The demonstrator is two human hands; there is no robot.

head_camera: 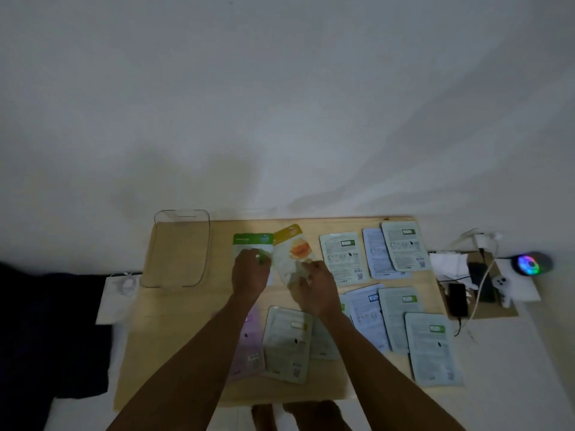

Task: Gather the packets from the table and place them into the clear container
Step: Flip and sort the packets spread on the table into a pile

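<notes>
A clear container (175, 248) stands on the wooden table (193, 331) at its far left, with nothing visible inside. My left hand (250, 273) rests on a green-topped packet (249, 244) in the table's far middle. My right hand (315, 289) grips the lower end of a yellow-topped packet (294, 247), which tilts up beside the green one. Several pale packets lie face down on the right half (342, 258), (431, 348). A pink packet (249, 346) and a grey-green packet (287, 343) lie near me under my forearms.
To the right of the table sit a phone (458, 299), cables (485, 275), white paper (449, 264) and a small device with a glowing coloured ring (530, 264). A white wall rises behind the table. Dark fabric (46, 325) lies at the left.
</notes>
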